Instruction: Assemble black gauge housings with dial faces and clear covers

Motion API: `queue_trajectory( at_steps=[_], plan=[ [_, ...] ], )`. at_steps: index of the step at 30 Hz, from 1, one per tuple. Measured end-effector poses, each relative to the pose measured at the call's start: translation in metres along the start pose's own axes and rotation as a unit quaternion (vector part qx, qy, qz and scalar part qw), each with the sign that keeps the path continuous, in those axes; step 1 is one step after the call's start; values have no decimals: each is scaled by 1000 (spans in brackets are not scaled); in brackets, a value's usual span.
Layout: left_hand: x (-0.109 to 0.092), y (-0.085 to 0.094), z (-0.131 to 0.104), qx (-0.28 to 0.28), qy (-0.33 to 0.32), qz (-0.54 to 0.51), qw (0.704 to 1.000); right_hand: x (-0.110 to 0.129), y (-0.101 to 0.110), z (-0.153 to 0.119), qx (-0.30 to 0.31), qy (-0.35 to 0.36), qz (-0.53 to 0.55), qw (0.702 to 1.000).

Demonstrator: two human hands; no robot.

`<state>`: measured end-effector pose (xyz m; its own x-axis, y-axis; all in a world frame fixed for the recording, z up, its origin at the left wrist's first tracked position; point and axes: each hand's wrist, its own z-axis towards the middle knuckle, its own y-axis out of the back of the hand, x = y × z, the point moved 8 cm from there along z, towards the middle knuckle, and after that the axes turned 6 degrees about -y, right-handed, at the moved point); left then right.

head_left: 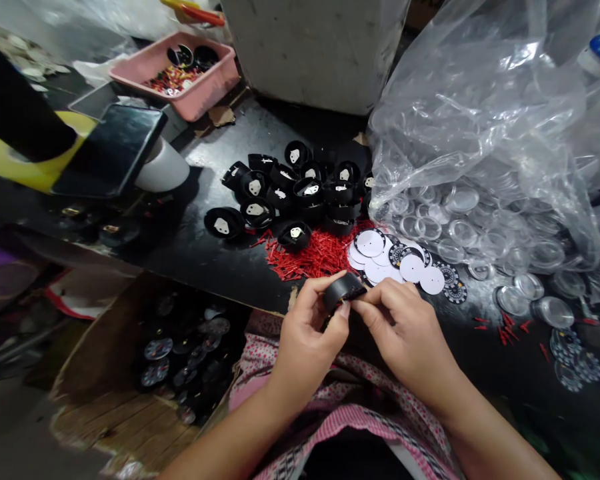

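Note:
My left hand (310, 337) is closed around a black round gauge housing (344, 289), fingers behind it and thumb near its lower edge. At the housing's right edge, the thumb and fingers of my right hand (403, 327) are pinched together; whatever lies between those fingertips is hidden. Just beyond both hands is a heap of red pointers (315, 257). White and black round dial discs (413, 267) overlap to its right. Behind the pointers stand several more black housings (310, 190), with pale metal plates inside.
Clear round covers (495, 233) spill from a plastic bag (480, 127) at right. A pink tray (205, 90) of small parts sits at back left. A dark flat screen (111, 150) stands at left. Below the table edge, a cardboard box (115, 413) holds gauges.

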<state>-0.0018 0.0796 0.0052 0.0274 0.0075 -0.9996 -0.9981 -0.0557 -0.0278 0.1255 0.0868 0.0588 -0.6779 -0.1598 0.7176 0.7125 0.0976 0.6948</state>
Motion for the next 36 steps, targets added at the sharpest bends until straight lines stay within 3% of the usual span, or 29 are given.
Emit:
queue_trajectory(
  at_steps=[5, 8, 12, 16, 20, 23, 25, 27, 30, 32, 33, 36],
  plan=[
    [-3, 3, -3, 3, -10, 24, 1000, -1, -2, -6, -8, -28, 18, 999],
    [9, -1, -2, 31, 67, -28, 997, -7, -2, -2, 20, -45, 11, 999],
    [26, -10, -4, 75, 183, -156, 968, -3, 2, 7, 30, 17, -17, 999],
    [29, -10, -6, 80, 184, -149, 968, 4, 1, 11, 8, 91, -130, 987],
    [37, -13, -13, 47, 217, -150, 964, 10, -5, 12, -1, 114, -188, 976],
    [45, -21, -17, 19, 247, -204, 947, 9, -4, 14, -13, 61, -168, 984],
    [48, -23, -16, 17, 241, -208, 948, 0, -1, 17, -4, -1, -137, 991],
    [50, -22, -14, 26, 228, -182, 956, -13, 2, 21, 44, -39, -81, 995],
    [53, -20, -12, 44, 203, -156, 966, -42, 25, 37, 46, -56, -42, 997],
    [54, -21, -11, 39, 196, -178, 963, -71, 56, 52, -51, -94, -152, 983],
    [54, -22, -11, 38, 197, -194, 960, -85, 65, 59, -69, -111, -216, 968],
    [55, -28, -11, 46, 206, -220, 952, -112, 75, 73, -61, -116, -262, 956]
  ],
)
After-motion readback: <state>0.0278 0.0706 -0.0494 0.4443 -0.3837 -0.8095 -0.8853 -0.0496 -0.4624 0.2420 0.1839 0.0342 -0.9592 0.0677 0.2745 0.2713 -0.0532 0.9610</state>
